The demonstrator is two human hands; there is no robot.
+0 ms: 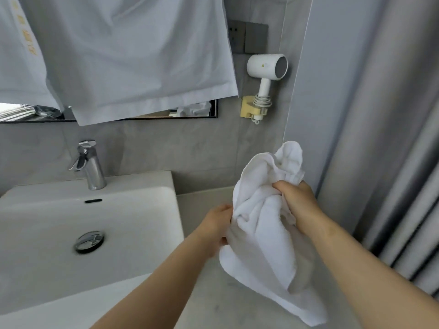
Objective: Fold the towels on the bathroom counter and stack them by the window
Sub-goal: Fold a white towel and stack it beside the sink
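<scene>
1 white towel (263,231) bunched, left hand (217,225) gripping low, right hand (295,198) gripping high, cloth lettering (32,45) illegible

- Sink (147,184) left, tap (91,165) behind its basin.
- Towel (263,229) right of the sink, over the surface (213,305).
- Dryer (267,67) on the wall behind, curtain (392,162) right.

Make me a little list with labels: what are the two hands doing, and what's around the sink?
held: crumpled white terry towel, not yet folded
left hand: grips the towel's side
right hand: grips its bunched top
under it: flat grey counter
nearby: white square ceramic sink, shiny chrome faucet
wall: white plastic hair dryer in a yellow holder
</scene>
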